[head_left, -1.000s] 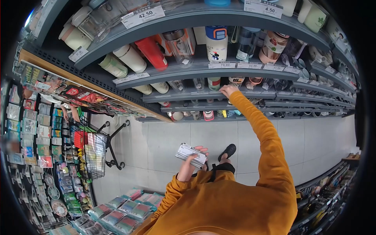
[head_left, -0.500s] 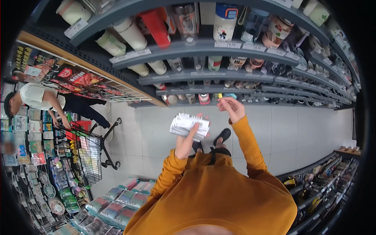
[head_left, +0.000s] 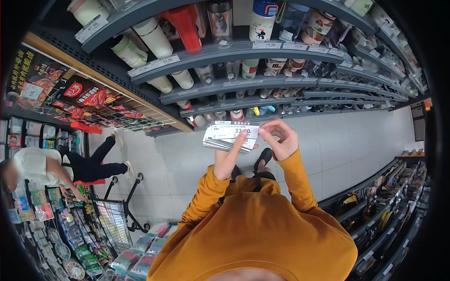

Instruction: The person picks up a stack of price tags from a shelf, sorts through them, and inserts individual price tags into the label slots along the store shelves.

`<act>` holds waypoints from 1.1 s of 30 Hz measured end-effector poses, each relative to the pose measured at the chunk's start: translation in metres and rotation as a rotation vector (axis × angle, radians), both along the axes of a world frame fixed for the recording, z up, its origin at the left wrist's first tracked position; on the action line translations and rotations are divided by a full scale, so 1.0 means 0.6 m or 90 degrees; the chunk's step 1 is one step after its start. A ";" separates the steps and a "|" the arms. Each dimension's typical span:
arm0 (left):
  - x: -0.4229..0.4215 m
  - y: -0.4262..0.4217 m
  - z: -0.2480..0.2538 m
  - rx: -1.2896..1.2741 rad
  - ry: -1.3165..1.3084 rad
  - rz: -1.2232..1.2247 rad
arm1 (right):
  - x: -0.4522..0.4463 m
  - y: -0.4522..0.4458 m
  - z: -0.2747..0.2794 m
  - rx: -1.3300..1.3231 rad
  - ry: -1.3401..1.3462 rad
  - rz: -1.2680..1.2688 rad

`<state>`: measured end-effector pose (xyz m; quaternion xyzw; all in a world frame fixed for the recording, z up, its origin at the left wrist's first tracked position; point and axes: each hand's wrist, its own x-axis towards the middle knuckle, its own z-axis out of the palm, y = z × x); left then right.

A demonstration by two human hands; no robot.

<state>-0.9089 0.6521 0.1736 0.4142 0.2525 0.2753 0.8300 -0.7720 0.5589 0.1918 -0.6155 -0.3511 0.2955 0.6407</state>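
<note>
A fanned stack of white printed price tags [head_left: 224, 139] lies in my left hand [head_left: 226, 160], with the thumb pressed across the top and the fingers beneath. The uppermost tag carries a large number beginning with 33. At its right corner is my right hand [head_left: 285, 141], thumb and forefinger pinched on the edge and the other fingers curled. Both hands are in front of my body, over the tiled floor. Just beyond them stand shelves of bottles and cups, including a blue-topped white bottle [head_left: 262, 21] and a red box [head_left: 186, 30].
Price-label strips [head_left: 157, 65] run along the shelf edges. At left, a person [head_left: 40, 164] in a white top stands by a shopping cart [head_left: 112, 220]. Packaged goods [head_left: 140, 257] are stacked at lower left, and another shelf rack [head_left: 375, 220] stands at right.
My right hand has come down and left to the tags' corner, where it now pinches. The stack has risen slightly and flattened toward view. The person and cart sit lower in view.
</note>
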 end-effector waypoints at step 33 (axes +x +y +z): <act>-0.065 0.040 0.004 -0.050 -0.032 -0.086 | 0.068 0.110 0.003 -0.022 -0.121 0.040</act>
